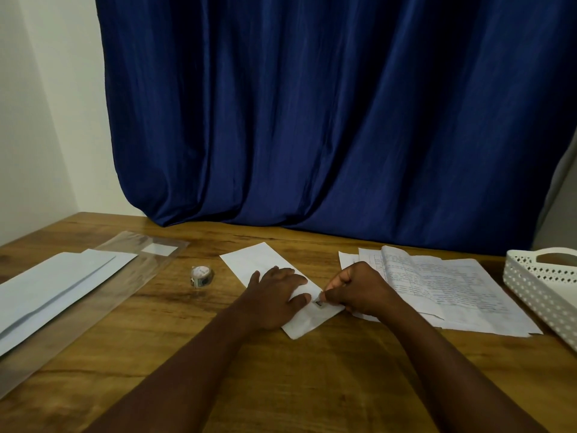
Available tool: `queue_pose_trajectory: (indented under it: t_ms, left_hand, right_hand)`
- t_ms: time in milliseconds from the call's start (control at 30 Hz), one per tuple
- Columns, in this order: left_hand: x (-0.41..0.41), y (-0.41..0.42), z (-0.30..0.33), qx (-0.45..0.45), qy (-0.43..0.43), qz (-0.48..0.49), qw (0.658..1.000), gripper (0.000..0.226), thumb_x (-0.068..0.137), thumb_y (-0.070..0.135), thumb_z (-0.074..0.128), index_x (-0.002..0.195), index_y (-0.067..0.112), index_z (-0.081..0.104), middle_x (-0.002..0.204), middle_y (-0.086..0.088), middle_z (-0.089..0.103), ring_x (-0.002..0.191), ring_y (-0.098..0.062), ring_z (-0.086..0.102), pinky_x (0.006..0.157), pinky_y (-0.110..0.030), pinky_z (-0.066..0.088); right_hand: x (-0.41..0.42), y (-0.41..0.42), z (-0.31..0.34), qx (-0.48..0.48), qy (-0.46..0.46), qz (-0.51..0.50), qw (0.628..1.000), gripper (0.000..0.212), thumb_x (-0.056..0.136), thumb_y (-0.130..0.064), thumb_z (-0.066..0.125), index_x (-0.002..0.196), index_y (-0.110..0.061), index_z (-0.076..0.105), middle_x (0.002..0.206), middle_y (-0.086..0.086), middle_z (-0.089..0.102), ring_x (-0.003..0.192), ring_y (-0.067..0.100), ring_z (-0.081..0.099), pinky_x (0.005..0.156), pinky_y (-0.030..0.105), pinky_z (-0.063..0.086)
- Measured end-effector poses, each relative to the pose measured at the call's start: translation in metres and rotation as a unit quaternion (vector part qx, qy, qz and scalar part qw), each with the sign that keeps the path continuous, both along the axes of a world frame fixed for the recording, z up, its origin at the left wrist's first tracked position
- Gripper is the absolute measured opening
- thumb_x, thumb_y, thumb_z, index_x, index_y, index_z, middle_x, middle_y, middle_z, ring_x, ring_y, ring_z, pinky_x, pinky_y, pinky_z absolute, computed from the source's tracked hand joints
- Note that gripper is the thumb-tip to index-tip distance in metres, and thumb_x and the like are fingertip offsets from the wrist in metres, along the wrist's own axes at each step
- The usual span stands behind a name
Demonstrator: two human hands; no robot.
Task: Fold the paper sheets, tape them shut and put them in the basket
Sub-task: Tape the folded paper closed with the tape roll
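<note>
A folded white paper sheet (pixel 256 260) lies slantwise on the wooden table (pixel 218 354) in the middle. My left hand (pixel 278 292) lies flat on it, fingers spread, pressing it down. My right hand (pixel 356 289) pinches a small dark piece of tape (pixel 319 303) against the sheet's right edge, close to my left thumb. A small roll of patterned tape (pixel 201 276) stands on the table left of the sheet. A stack of printed paper sheets (pixel 452 285) lies to the right. The white perforated basket (pixel 537 285) stands at the far right edge.
White envelopes (pixel 53 285) lie on a clear plastic sleeve (pixel 109 295) at the left. A dark blue curtain (pixel 312 120) hangs behind the table's far edge. A pale wall is at the left.
</note>
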State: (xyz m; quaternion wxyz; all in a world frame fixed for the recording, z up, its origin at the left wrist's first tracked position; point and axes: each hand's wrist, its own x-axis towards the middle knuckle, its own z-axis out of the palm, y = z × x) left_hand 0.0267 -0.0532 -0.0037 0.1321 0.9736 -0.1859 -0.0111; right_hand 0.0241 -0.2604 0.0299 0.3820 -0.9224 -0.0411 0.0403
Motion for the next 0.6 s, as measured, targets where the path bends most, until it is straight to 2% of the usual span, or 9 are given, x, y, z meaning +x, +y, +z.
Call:
queue_pose_trajectory:
  t_ms: [167,267,433,600]
  left_hand:
    - [0.001,-0.007,-0.007,-0.028,-0.033,0.025,0.999,0.059,0.101,0.064,0.040,0.151,0.034,0.042,0.165,0.005,0.033,0.155,-0.020,0.022,0.125,-0.062,0.010]
    - [0.002,-0.010,-0.011,-0.036,-0.041,0.037,0.998,0.062,0.095,0.068,0.048,0.147,0.035,0.044,0.162,0.007,0.037,0.153,-0.019,0.025,0.125,-0.062,0.010]
    - [0.002,-0.013,-0.009,-0.048,-0.037,0.054,0.997,0.064,0.091,0.069,0.054,0.145,0.036,0.045,0.160,0.009,0.038,0.152,-0.017,0.026,0.125,-0.062,0.009]
    - [0.002,-0.014,-0.008,-0.054,-0.032,0.061,0.996,0.070,0.086,0.072,0.058,0.144,0.036,0.044,0.158,0.010,0.038,0.150,-0.014,0.027,0.123,-0.063,0.008]
  right_hand:
    - [0.003,0.004,-0.006,-0.038,-0.012,-0.002,0.999,0.015,0.079,-0.031,0.086,0.081,-0.017,0.080,0.079,-0.002,0.076,0.066,0.010,0.068,0.053,0.020,0.051]
    - [0.005,0.005,-0.008,-0.054,-0.017,-0.004,0.998,0.014,0.080,-0.030,0.085,0.081,-0.018,0.077,0.076,-0.002,0.075,0.058,0.008,0.065,0.050,0.019,0.049]
    - [0.006,0.003,-0.011,-0.045,-0.020,-0.022,0.999,0.029,0.074,-0.035,0.089,0.090,-0.016,0.072,0.081,-0.001,0.073,0.060,0.009,0.064,0.048,0.020,0.047]
    - [0.010,0.005,-0.018,-0.058,-0.038,-0.053,0.996,0.036,0.073,-0.042,0.088,0.093,-0.020,0.067,0.088,-0.004,0.070,0.080,0.012,0.065,0.064,0.026,0.051]
